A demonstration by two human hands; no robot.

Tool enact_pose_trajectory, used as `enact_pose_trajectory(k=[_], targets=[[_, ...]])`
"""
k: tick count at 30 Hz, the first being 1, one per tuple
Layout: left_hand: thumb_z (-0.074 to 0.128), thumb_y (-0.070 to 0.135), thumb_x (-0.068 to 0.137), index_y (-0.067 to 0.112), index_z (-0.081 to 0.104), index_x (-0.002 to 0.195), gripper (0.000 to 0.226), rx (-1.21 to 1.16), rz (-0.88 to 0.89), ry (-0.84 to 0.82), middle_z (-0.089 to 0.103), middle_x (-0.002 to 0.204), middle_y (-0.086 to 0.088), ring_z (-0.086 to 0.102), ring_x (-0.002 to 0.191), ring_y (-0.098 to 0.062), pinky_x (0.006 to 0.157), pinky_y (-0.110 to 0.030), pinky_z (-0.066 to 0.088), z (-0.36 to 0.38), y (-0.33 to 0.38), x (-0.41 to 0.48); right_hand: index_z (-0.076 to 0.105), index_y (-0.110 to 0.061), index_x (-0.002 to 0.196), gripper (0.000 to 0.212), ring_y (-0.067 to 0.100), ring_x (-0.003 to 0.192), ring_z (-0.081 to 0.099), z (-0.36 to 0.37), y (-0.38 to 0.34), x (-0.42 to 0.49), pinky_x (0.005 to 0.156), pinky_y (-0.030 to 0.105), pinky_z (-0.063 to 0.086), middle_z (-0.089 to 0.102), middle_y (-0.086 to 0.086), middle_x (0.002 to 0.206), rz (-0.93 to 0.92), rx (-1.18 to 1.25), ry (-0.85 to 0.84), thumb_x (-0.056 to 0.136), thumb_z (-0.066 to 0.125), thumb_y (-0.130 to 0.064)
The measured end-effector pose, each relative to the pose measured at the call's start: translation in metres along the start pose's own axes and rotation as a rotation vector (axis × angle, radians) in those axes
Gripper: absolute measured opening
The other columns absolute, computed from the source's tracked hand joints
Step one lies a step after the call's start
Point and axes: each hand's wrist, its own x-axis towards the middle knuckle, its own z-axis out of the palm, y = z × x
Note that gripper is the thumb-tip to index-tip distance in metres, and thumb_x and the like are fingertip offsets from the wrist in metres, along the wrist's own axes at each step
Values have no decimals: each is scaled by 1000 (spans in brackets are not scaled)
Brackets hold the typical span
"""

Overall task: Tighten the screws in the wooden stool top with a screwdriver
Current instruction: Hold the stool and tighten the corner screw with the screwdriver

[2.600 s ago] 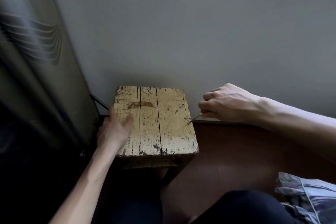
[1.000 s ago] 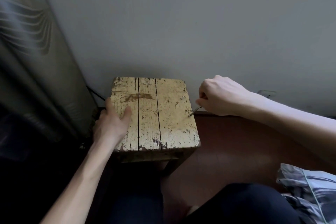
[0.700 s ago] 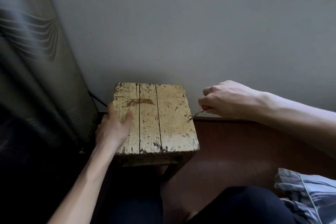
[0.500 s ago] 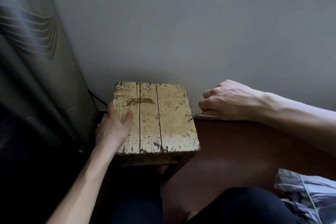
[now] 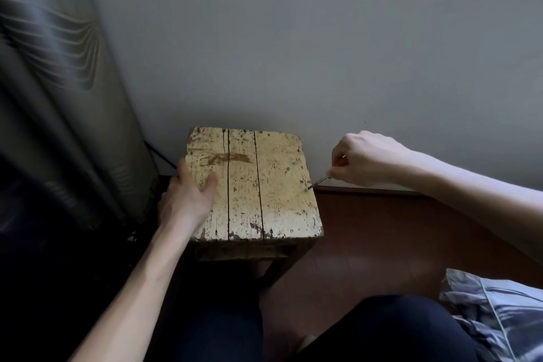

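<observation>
Grey curtain (image 5: 58, 97) hangs at left against a plain grey wall (image 5: 293, 38). Black cable (image 5: 160, 154) behind. Reddish-brown floor (image 5: 382, 229). Crumpled grey-blue fabric (image 5: 499, 311) lower right.

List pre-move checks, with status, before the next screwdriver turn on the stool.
1. Left hand bracing the worn yellow-painted wooden stool top at its left edge: ok.
2. Right hand gripping the thin metal-shafted screwdriver: ok.
3. Screwdriver tip at the top's right edge: ok.
4. Tip seated in a screw: cannot tell, too small.
5. Screw flush with the wood: cannot tell.
</observation>
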Motion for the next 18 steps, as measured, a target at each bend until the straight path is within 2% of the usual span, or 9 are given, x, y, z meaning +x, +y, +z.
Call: enact_pose_trajectory(k=[2,4,6,9,13,18], targets=[[34,69,98,17,7,163,88,-10,2,-5,42,154,-23,50,133,-43,102,-49,45,-1,1,-2,67,-30,90,14,23,79,65,-3,5,-2,66,34,56,68,-6,86,-82,-53,-23,86,65,-43],[35,69,98,17,6,163,88,-26,6,-12,41,155,-23,50,133,-43,103,-49,45,-3,1,-3,61,-31,96,11,20,79,66,-5,10,-4,66,36,57,69,-8,89,-183,-68,-21,88,63,-38],[34,70,98,17,6,163,88,-31,7,-19,40,156,-22,51,133,-42,103,-49,45,-3,1,-3,60,-31,97,9,19,74,66,-6,14,-6,56,31,47,68,-10,89,-313,-155,69,92,61,-39],[33,71,98,18,4,163,89,-30,3,-28,39,157,-22,51,134,-42,103,-49,45,-4,2,-3,61,-31,101,22,21,75,68,-9,18,-5,55,26,34,64,-10,90,-510,-377,183,99,52,-51],[33,69,98,17,4,163,88,-21,8,-18,40,156,-22,51,133,-41,102,-48,46,-3,2,-3,59,-28,104,38,24,78,68,-9,18,-5,58,29,32,66,-7,92,-560,-499,130,104,34,-57],[33,68,99,18,3,163,88,-6,9,-13,40,155,-23,50,133,-43,103,-48,45,-2,1,-1,60,-22,94,37,27,75,65,-6,14,-7,57,31,30,68,-3,85,-511,-480,156,101,38,-51]])
